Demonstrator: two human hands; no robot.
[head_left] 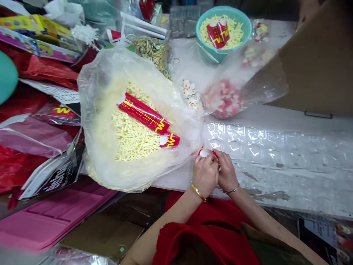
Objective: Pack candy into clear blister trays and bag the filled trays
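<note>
My left hand (pixel 204 175) and my right hand (pixel 227 171) are close together at the table's front edge. Both have their fingers closed on a small red and white fries carton (pixel 204 151); most of it is hidden behind the fingers. Just left of them lies a large open plastic bag (pixel 96 110) full of tiny pale yellow fry-shaped pieces (pixel 132 138). On top of these pieces rest a nested stack of red cartons (pixel 143 112) with yellow marks and a single red carton (pixel 170 140).
Clear blister trays (pixel 248 141) cover the table to the right. Behind stand a teal bowl (pixel 202 20) of pale pieces and cartons, a bag of pink-white pieces (pixel 223 97) and small white flower-like pieces (pixel 189 88). A cardboard box (pixel 317 66) juts in from the right; packaging crowds the left.
</note>
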